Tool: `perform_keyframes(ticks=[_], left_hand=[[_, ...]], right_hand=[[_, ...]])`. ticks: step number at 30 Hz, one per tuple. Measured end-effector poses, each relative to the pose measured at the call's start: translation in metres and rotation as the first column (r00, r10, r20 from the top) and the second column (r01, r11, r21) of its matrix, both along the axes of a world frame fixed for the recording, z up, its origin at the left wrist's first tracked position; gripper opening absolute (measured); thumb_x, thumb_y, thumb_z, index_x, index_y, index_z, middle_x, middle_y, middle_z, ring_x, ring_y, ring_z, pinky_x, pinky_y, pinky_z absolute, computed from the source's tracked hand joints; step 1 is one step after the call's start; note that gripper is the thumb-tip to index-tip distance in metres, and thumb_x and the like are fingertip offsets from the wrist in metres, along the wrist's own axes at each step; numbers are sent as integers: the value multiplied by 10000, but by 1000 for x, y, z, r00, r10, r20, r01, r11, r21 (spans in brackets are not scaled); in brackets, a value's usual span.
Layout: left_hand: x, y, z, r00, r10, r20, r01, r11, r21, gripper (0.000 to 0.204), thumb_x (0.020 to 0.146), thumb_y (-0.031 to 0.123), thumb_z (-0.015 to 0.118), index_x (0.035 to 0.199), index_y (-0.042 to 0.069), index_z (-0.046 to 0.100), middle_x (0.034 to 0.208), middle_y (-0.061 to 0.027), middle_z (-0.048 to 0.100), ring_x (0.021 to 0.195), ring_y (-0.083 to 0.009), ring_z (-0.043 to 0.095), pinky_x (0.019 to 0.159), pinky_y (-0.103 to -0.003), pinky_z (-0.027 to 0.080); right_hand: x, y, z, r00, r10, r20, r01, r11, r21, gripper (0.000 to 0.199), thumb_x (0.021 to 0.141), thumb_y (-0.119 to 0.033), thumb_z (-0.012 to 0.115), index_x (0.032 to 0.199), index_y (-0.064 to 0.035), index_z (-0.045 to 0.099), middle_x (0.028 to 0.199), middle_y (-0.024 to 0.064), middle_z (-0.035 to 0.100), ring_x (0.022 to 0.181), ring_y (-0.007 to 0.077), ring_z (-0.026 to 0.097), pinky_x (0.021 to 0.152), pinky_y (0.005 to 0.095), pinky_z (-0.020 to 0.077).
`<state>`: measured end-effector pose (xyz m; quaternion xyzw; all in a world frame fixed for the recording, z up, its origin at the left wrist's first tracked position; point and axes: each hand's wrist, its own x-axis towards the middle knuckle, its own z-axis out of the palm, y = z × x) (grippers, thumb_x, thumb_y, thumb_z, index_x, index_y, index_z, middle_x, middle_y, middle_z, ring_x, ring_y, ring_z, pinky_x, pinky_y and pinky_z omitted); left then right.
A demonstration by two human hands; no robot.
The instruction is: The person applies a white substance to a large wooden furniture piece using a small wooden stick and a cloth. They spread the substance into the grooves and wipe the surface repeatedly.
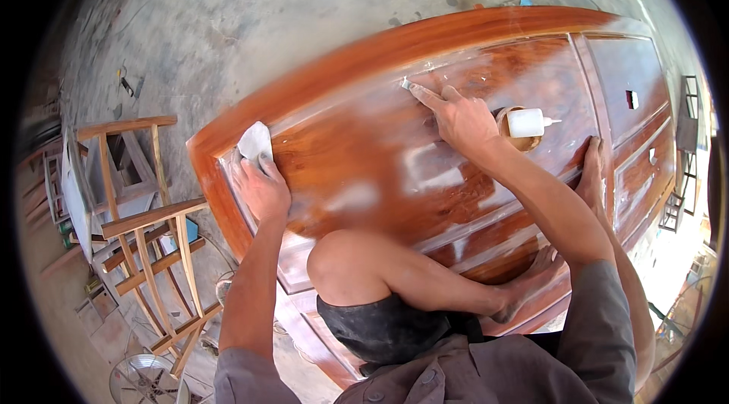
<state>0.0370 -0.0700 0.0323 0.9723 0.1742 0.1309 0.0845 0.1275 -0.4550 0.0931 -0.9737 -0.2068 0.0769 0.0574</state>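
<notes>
A large reddish-brown wooden door panel [342,176] lies under me, with whitish dusty patches and raised frame strips. At its left end, my left hand [262,185] is closed on a folded white sheet [254,140], which looks like paper or sandpaper. My right hand [465,123] stretches its index finger to the long strip near the far edge, the other fingers curled. Under that fingertip is a small pale piece [405,83], too small to name. Just right of this hand, a white nozzle bottle [525,123] lies across a round brown bowl [524,143].
My bent knee [342,263] and bare foot [531,286] rest on the panel's near side. Slatted wooden frames [152,252] stand on the left, above a round metal fan-like object [148,381]. Stained concrete floor [250,17] stretches beyond the panel. A dark rack [687,130] stands far right.
</notes>
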Motion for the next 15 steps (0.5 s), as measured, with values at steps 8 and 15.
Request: perform_keyframes(ticks=[8, 15], left_hand=[[0, 1, 2, 996, 20, -83, -22, 1000, -20, 469, 1050, 288, 530, 1284, -118, 537, 1355, -357, 542, 1315, -519, 471, 1143, -575, 343], [-1, 4, 2, 992, 52, -116, -52, 999, 1, 482, 1049, 308, 529, 1282, -114, 540, 1356, -345, 553, 1314, -514, 479, 1147, -572, 343]], right_hand=[[7, -3, -1, 998, 21, -67, -21, 1000, -4, 644, 942, -92, 579, 1544, -297, 483, 1190, 188, 656, 848, 406, 728, 760, 508, 614], [12, -7, 10, 991, 11, -132, -15, 1000, -25, 652, 941, -103, 581, 1551, -308, 475, 1261, 197, 660, 836, 402, 732, 746, 495, 621]])
